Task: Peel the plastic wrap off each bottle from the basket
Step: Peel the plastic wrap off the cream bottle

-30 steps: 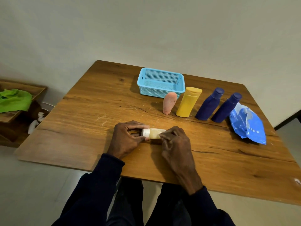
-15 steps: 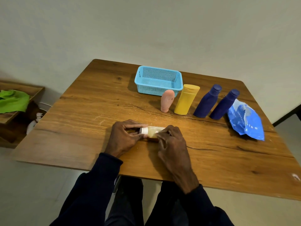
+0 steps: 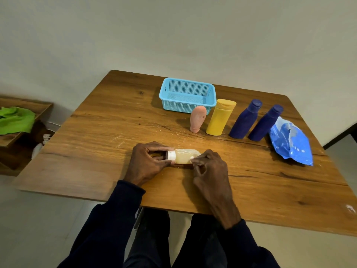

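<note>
A small pale-yellow bottle (image 3: 183,156) with a white cap lies on its side on the wooden table (image 3: 96,151), cap pointing left. My left hand (image 3: 148,163) grips the cap end. My right hand (image 3: 209,167) pinches at the bottle's body on the right, where thin clear wrap shows. Behind stand a pink bottle (image 3: 197,121), a yellow bottle (image 3: 220,118) and two dark blue bottles (image 3: 245,119) (image 3: 265,123). The light blue basket (image 3: 168,97) at the back holds nothing visible.
A crumpled blue plastic bag (image 3: 289,142) lies at the right, beside the blue bottles. A low wooden shelf with a green cloth (image 3: 16,120) stands off the table's left side. The wall runs close behind the table.
My hands stay on the lying bottle; my right fingers have shifted slightly along its body. The view has tilted a little.
</note>
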